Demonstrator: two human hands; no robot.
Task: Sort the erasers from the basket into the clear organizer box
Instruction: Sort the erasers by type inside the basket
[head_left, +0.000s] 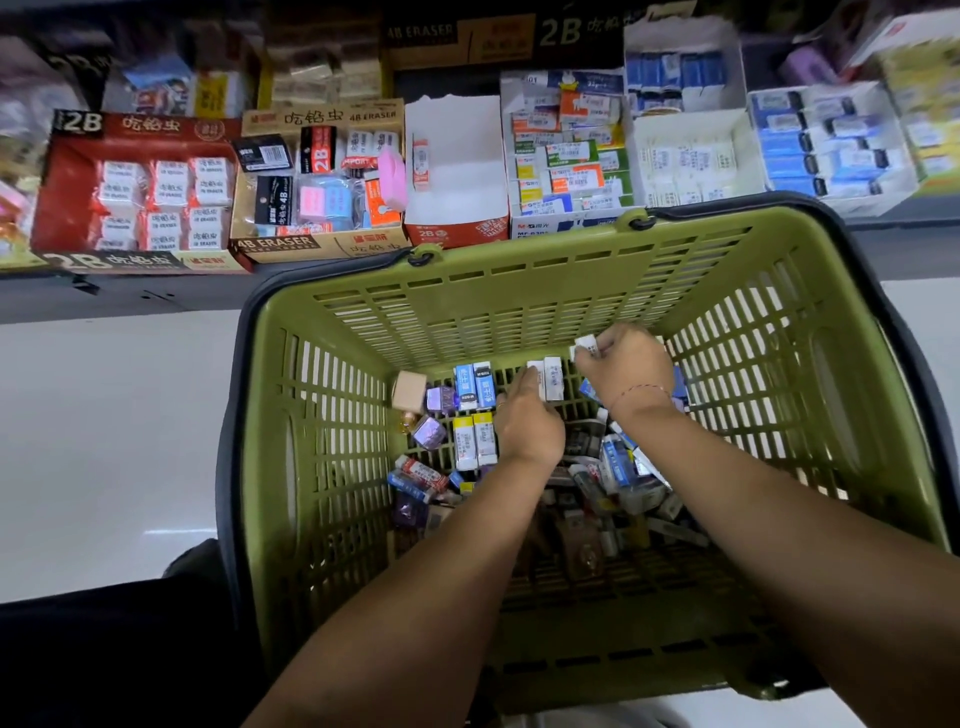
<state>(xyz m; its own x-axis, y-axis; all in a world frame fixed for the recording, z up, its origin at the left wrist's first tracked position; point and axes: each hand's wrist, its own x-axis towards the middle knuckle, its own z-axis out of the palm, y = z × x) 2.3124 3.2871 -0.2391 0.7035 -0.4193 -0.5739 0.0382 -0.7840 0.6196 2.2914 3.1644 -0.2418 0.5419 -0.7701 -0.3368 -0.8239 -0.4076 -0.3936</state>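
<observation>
At one o'clock in the basket (467, 306) the right hand (626, 366) pinched an eraser (587, 344), probably light and stiff, best held by its long sides. The left hand (527, 423) grip was unclear.

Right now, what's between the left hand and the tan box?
Head view: a purple packet and two blue-and-white erasers lie between tan box and left hand.

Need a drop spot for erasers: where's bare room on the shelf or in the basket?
The white display box, between the 4B eraser box and the packed M&G box, is nearly bare: one eraser at its left wall. The basket floor is crowded around the left hand and right hand; small gaps only.
</observation>
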